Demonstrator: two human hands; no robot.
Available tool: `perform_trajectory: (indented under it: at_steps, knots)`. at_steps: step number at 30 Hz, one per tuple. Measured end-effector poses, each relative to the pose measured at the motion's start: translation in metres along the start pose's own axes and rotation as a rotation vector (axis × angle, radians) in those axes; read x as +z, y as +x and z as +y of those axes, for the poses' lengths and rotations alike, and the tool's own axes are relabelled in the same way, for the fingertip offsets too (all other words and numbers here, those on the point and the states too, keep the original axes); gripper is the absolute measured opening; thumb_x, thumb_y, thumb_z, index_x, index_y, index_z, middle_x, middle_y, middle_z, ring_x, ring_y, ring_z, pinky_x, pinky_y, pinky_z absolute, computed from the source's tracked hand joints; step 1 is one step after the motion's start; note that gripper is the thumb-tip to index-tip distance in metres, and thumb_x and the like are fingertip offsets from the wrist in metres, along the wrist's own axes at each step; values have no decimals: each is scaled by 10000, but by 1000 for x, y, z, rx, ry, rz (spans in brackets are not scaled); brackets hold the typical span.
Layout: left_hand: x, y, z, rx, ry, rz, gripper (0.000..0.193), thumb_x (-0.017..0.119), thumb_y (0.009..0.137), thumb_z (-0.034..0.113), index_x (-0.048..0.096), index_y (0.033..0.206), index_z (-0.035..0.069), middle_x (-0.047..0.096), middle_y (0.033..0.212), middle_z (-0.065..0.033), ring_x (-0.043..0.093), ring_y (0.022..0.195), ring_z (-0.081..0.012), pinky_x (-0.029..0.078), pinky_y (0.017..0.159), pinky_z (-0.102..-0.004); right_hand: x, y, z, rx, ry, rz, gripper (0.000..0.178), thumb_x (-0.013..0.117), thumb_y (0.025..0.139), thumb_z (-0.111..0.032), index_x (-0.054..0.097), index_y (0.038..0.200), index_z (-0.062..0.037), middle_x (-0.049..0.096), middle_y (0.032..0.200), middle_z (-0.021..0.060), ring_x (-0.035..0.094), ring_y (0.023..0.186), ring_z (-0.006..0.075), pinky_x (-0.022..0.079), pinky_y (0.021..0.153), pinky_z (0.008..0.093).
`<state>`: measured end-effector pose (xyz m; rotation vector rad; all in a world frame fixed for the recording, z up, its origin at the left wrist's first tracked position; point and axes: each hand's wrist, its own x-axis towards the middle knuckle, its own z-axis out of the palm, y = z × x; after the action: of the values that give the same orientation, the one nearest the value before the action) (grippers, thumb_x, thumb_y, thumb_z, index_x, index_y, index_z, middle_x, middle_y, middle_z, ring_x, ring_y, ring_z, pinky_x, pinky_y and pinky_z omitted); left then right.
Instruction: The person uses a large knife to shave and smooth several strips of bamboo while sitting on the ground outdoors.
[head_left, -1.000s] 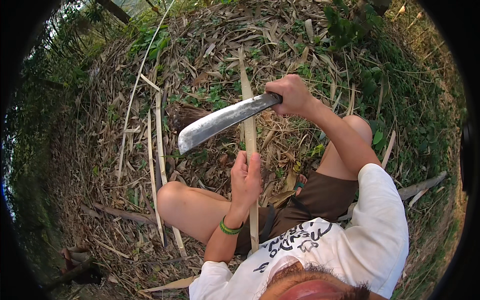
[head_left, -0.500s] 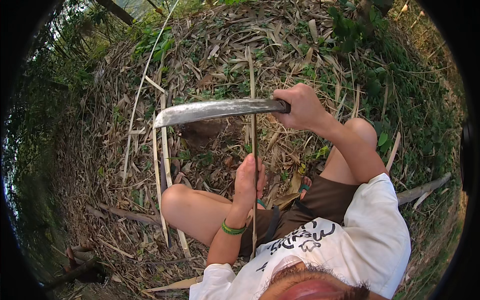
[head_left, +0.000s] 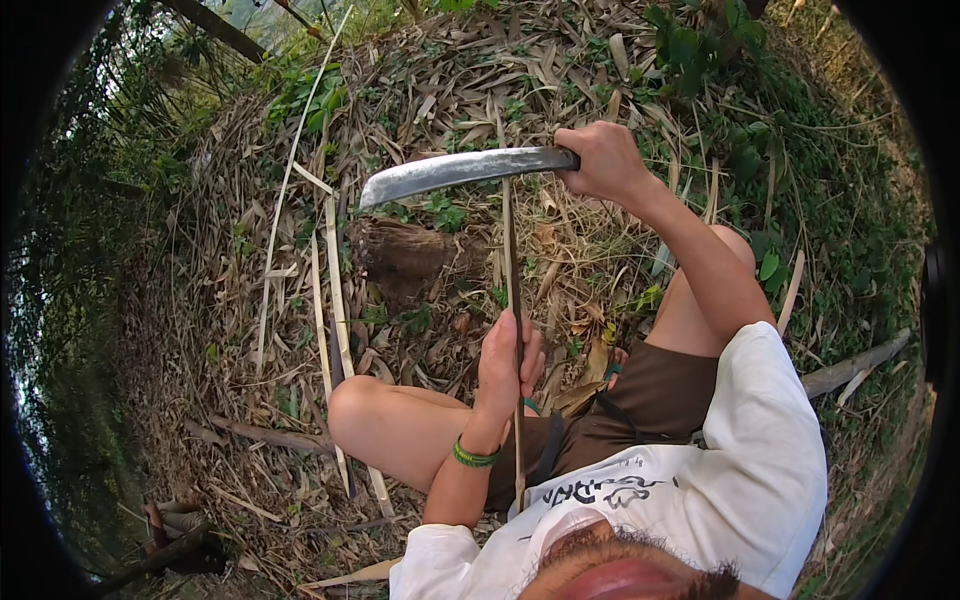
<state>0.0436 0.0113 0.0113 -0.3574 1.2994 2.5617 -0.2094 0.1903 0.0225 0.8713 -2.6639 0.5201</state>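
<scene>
Ground (head_left: 200,350) thickly covered with dry leaves (head_left: 570,60) fills most of my distant view. On it I see a person (head_left: 690,490) low down, with both knees bent, wearing a white shirt (head_left: 765,450) and brown shorts (head_left: 665,390). Beyond the left knee (head_left: 360,400) lies a short brown log (head_left: 410,250), and farther left several long pale strips (head_left: 338,300) rest among the leaves. Next in size I find a curved machete (head_left: 460,172), its tip directed to the left. It crosses over a slender strip (head_left: 511,250), which passes to the right of the log and reaches down close to the shirt. I cannot tell whether these two touch. The right hand (head_left: 605,160) is clamped around the dark handle (head_left: 568,160). The left hand (head_left: 498,362) is closed on the slender strip, between machete and shirt. Smallest, a green band (head_left: 473,456) circles the left wrist.
</scene>
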Motion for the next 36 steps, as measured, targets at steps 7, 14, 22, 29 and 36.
perform_trajectory:
  at_steps: [7,14,22,29,36]
  knots:
    - [-25,-16,6,15,-561,-411,537,382,1022,628,403,887,110,398,517,30,357,350,-56,302,346,-169,-18,19,75,500,150,99,309,670,850,-324,722,894,-23,650,641,139,645,595,289,498,598,432]
    - [-38,-5,-2,-29,-817,-606,528,399,1028,613,386,865,111,414,475,57,418,337,-40,322,320,-180,-27,-10,-10,313,502,56,338,721,895,-305,631,774,-3,524,585,28,426,546,123,348,539,332]
    - [-28,8,-9,-148,-826,-646,533,374,1035,615,387,876,106,438,534,19,424,387,-70,314,345,-196,-33,-5,-62,265,1245,-80,332,726,934,-346,725,968,-15,610,609,-15,487,470,25,342,405,221]
    - [-13,-8,39,-209,-23,-183,585,301,1083,517,555,1143,-7,606,762,-104,617,608,-164,523,563,-257,-14,20,-66,407,1653,13,214,765,876,-133,670,1001,12,644,758,50,515,492,81,414,449,239]
    - [21,-167,25,-11,489,324,593,380,1077,480,640,1058,-52,671,790,-100,644,666,-160,520,563,-237,4,40,-51,450,1644,197,203,765,865,-127,679,974,22,668,758,61,541,510,88,447,456,248]
